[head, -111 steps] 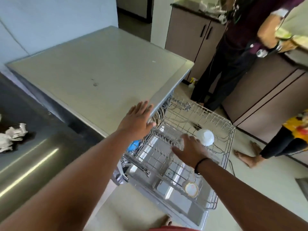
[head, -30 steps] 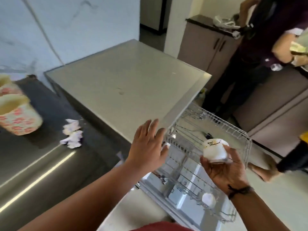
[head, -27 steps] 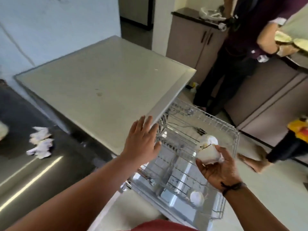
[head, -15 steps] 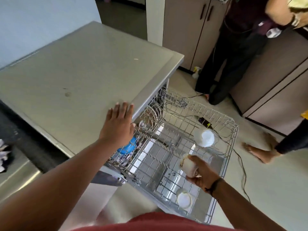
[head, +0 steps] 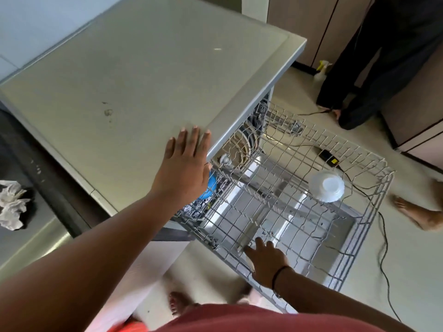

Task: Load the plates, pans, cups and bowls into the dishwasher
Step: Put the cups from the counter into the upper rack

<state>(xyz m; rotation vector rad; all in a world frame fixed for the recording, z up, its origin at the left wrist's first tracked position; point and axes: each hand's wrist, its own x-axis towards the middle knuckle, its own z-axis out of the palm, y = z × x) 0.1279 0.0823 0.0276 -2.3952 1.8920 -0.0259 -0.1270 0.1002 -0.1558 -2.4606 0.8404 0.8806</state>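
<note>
1. Two hands show, one low and one higher up. The right hand (head: 265,258) is nearest. It lies over the near edge of the pulled-out wire rack (head: 374,212), fingers spread out flat and holding nothing. A thin dark band (head: 278,275) goes round its wrist.
2. No cup shows under that hand; if one sits below it, it is hidden.
3. The rack sticks out from the dishwasher (head: 143,75), over the open door (head: 318,226), which shines below the wires.
4. The left hand (head: 184,164) lies flat on the dishwasher's grey top, at its front edge, fingers straight and close together. It grips nothing.
5. Just beside that hand, inside the rack's back left corner, a blue thing (head: 211,185) peeks out. I cannot tell what it is.
6. A white bowl (head: 327,185) sits upside down near the rack's far right corner, well apart from both hands.
7. Plates (head: 247,144) stand on edge deep in the rack, half under the grey top.
8. Some crumpled white paper (head: 10,207) lies on the dark counter at the left edge.
9. On the floor past the rack lie a black cord (head: 383,255) and a small black box (head: 328,158).
10. Farther away, a person in dark trousers (head: 374,68) stands by the brown cupboards (head: 311,27), with a spray bottle (head: 322,71) near their feet. Another bare foot (head: 417,212) shows at the right.
</note>
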